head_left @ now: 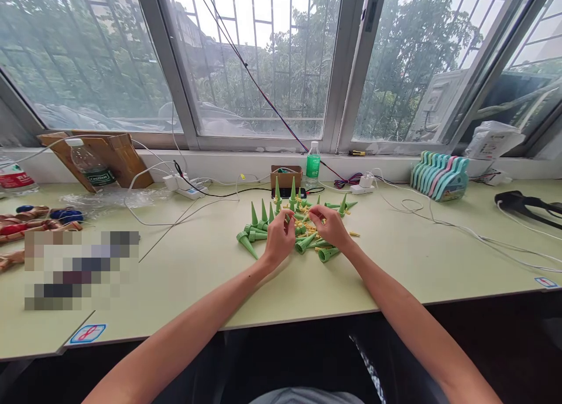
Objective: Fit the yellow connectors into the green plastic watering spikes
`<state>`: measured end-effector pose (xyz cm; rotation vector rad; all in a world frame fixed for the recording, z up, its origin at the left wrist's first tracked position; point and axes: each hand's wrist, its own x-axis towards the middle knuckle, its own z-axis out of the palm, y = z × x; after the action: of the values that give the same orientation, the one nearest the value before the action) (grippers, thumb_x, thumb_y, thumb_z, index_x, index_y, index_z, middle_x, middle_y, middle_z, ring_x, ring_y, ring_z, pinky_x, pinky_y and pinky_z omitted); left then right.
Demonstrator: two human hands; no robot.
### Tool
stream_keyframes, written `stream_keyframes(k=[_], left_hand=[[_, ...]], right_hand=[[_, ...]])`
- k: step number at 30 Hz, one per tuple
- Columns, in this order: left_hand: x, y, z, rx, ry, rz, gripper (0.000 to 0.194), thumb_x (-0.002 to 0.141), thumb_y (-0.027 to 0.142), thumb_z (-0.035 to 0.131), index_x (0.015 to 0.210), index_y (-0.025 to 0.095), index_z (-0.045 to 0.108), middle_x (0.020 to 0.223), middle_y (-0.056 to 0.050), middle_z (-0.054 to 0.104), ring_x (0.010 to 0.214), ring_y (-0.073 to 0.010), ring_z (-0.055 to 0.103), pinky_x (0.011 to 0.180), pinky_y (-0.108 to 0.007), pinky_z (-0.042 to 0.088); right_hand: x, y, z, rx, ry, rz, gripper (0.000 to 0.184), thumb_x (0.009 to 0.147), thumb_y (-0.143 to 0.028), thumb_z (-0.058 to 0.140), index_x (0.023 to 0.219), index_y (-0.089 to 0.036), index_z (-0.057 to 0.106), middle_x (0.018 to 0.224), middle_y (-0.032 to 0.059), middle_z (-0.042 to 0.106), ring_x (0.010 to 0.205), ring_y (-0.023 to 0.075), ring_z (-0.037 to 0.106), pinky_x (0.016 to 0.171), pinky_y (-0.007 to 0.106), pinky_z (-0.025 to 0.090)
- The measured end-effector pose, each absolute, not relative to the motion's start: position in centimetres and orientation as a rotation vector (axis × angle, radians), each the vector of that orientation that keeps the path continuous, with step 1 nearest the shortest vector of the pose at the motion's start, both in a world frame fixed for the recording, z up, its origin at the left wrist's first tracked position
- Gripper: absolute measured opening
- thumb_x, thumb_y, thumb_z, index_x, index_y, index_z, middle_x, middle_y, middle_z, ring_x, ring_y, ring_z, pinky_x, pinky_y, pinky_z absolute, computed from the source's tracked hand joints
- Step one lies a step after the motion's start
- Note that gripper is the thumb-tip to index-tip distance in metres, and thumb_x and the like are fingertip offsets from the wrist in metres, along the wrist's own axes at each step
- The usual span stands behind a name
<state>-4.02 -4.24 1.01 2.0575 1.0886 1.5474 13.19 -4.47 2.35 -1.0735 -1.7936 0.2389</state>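
Observation:
My left hand (281,236) is pinched closed above the table, its fingertips turned toward my other hand. Opposite it, my right hand (328,225) also has its fingers pressed together; what either pinch holds is too small to make out. Around and below both hands lies a pile of green plastic cones (302,244), some lying on their sides and others standing point up, such as the cone (253,214) left of my left hand. Small yellow pieces (353,234) are scattered among them.
Behind the cones stand a small cardboard box (286,176), a dark phone (293,192) and a green-labelled bottle (313,161). White cables (456,231) cross the right side. Pastel plastic pieces (440,175) stand in a row at back right. Dolls (39,222) lie at left.

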Motion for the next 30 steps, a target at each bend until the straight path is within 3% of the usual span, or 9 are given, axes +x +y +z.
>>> stream_keyframes(k=[30], left_hand=[[-3.77,-4.54,1.11,2.03,1.013,1.586,0.01,0.092,0.028,0.048,0.094,0.02,0.053,0.078,-0.002,0.061,0.062,-0.0117,0.058,0.052,-0.02,0.041]], right_hand=[[13.11,-3.99,1.38,-1.008,-1.921,0.333,0.021,0.093,-0.032,0.048,0.085,-0.018,0.061,0.07,0.0021,0.062,0.063,0.0138,0.053,0.059,0.025,0.041]])
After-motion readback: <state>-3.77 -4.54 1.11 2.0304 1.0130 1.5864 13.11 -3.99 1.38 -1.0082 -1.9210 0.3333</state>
